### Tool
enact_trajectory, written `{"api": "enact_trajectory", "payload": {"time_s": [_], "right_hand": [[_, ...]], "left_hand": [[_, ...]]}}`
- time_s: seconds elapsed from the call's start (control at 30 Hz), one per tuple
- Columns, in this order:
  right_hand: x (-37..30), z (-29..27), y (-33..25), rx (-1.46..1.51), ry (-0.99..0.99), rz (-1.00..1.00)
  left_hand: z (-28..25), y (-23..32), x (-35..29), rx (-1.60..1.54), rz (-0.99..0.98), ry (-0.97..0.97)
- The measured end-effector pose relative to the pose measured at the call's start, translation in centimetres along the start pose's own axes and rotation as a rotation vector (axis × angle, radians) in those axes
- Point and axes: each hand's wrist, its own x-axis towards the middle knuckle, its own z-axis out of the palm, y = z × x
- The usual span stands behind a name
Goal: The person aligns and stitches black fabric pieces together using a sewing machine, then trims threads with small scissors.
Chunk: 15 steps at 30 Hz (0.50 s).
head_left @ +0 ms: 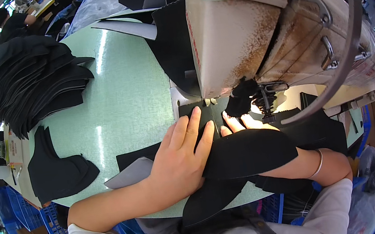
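A sewing machine (229,40) with a worn cream head stands over the pale green table. Black fabric pieces (249,154) lie under its needle area and spread toward me, one of them draped over my right wrist. My left hand (178,151) rests on the fabric with fingers stretched toward the needle. My right hand (245,123) lies just right of the seam line, fingertips spread on the cloth by the presser foot; its back is covered by the draped piece. A grey-faced piece (131,173) sticks out beneath my left wrist.
A tall stack of black cut pieces (36,80) sits at the far left of the table (131,86), with a smaller pile (59,164) nearer. More black fabric (171,48) hangs beside the machine. Blue baskets (58,228) stand below the left edge. A person (14,24) is in the background.
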Motion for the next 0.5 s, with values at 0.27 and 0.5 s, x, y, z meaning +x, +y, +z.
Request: {"api": "enact_trajectory", "payload": {"time_s": [0.27, 0.5], "right_hand": [[-0.06, -0.61, -0.17, 0.150, -0.010, 0.079], [0.05, -0.98, -0.29, 0.095, -0.055, 0.067]], "left_hand": [[0.09, -0.36, 0.10, -0.005, 0.017, 0.013], [-0.16, -0.43, 0.26, -0.046, 0.006, 0.009]]}}
